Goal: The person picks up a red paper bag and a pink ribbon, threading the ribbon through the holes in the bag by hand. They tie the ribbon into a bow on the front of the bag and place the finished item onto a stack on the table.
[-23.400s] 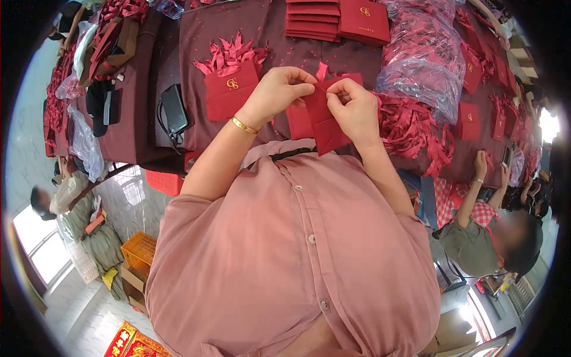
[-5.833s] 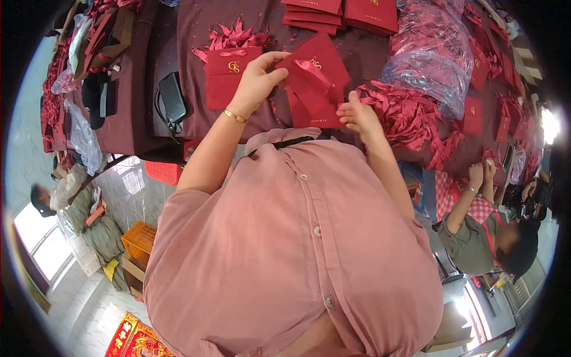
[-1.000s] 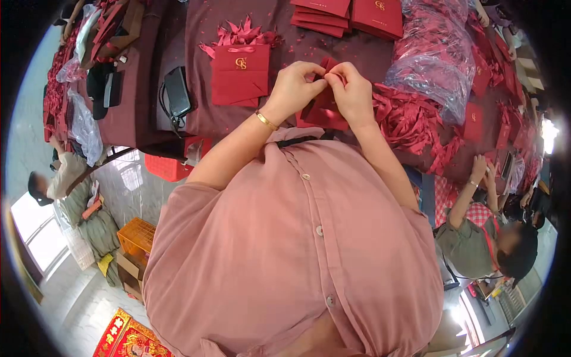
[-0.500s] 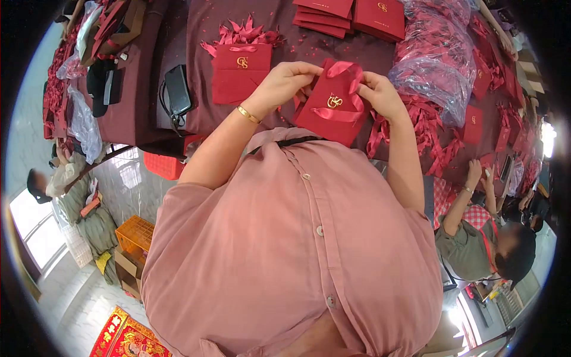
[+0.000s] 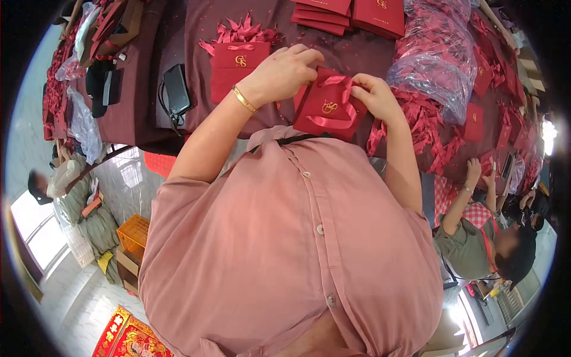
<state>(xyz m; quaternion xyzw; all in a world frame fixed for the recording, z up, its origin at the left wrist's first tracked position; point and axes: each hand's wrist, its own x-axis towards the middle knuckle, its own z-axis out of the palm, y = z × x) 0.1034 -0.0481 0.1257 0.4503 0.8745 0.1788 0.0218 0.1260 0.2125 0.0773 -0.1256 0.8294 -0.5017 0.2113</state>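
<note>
A small red gift bag (image 5: pixel 318 110) with a gold logo is tilted in front of my chest. My left hand (image 5: pixel 286 72), a gold bracelet at its wrist, is closed on the bag's upper left corner. My right hand (image 5: pixel 376 98) pinches at the upper right side, where the pink-red ribbon (image 5: pixel 345 95) loops over the bag's front. The fingertips of my left hand are partly hidden. Left of my left hand, another red gift bag (image 5: pixel 229 80) lies on the cloth with ribbon ends fanned out above it.
Stacked red bags (image 5: pixel 378 18) lie at the back of the dark red tablecloth (image 5: pixel 202 35). A plastic-wrapped bundle of ribbons (image 5: pixel 428 65) is at the right. A black phone or wallet (image 5: pixel 176 89) lies at the left. Co-workers (image 5: pixel 476 250) are at both sides.
My left hand has turned palm-down and come further over the bag's upper left corner. The bag has shifted slightly left and down, and my right hand's fingers sit a little lower.
</note>
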